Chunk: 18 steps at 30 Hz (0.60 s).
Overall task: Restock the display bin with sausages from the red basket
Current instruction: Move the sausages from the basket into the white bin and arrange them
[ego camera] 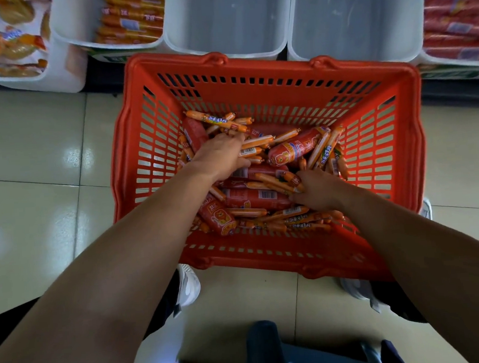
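Note:
A red basket (263, 89) stands on the floor in front of me, its bottom covered with several thin orange sausages (214, 119) and fat red sausages (295, 149). My left hand (219, 155) is down in the pile at the left, fingers closed over a few thin orange sausages. My right hand (318, 188) rests lower right in the pile, fingers curled around thin orange sausages. Two white display bins (227, 17) (354, 17) stand beyond the basket with nothing visible inside.
Left of those bins, a white bin (125, 19) holds orange sausage packs and another holds snack packets (13, 49). A bin at the far right (456, 16) is full of red sausages. Glossy floor tiles (49, 194) surround the basket; my shoes (187, 287) flank its near edge.

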### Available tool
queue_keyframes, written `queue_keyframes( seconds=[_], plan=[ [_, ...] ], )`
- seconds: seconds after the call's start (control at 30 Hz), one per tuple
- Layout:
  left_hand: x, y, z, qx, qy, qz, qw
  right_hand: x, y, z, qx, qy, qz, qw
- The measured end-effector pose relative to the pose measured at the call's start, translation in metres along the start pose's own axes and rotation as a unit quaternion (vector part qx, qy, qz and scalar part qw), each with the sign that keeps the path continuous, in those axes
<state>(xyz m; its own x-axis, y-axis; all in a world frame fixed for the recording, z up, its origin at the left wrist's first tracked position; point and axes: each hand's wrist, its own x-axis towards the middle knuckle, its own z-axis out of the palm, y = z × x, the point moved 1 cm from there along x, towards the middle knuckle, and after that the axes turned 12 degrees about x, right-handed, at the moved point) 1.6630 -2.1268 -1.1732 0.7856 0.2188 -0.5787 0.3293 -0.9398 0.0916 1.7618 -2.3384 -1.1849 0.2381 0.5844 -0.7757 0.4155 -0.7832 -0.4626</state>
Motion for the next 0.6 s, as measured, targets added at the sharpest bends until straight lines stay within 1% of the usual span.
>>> queue_keyframes(
  seconds=[0.1, 0.17, 0.3, 0.43, 0.53, 0.6],
  plan=[
    [-0.004, 0.001, -0.001, -0.013, 0.001, 0.001, 1.0, -0.01, 0.0, -0.008, 0.009, 0.01, 0.008, 1.0],
    [-0.007, 0.002, -0.003, -0.04, 0.008, -0.005, 0.999, -0.016, -0.002, -0.015, 0.013, 0.031, 0.004, 0.999],
    [-0.017, 0.007, -0.023, -0.083, 0.041, -0.021, 0.996, -0.026, -0.011, -0.037, 0.079, 0.043, 0.006, 0.996],
    [-0.028, 0.016, -0.049, -0.127, 0.072, -0.021, 0.989, -0.038, -0.021, -0.062, 0.055, 0.053, 0.017, 0.997],
    [-0.04, 0.017, -0.068, -0.146, 0.108, -0.038, 0.983, -0.054, -0.03, -0.081, 0.047, 0.052, -0.001, 0.998],
    [-0.05, 0.012, -0.084, -0.158, 0.111, -0.054, 0.98, -0.07, -0.038, -0.096, 0.053, 0.056, -0.021, 0.997]
  ],
)
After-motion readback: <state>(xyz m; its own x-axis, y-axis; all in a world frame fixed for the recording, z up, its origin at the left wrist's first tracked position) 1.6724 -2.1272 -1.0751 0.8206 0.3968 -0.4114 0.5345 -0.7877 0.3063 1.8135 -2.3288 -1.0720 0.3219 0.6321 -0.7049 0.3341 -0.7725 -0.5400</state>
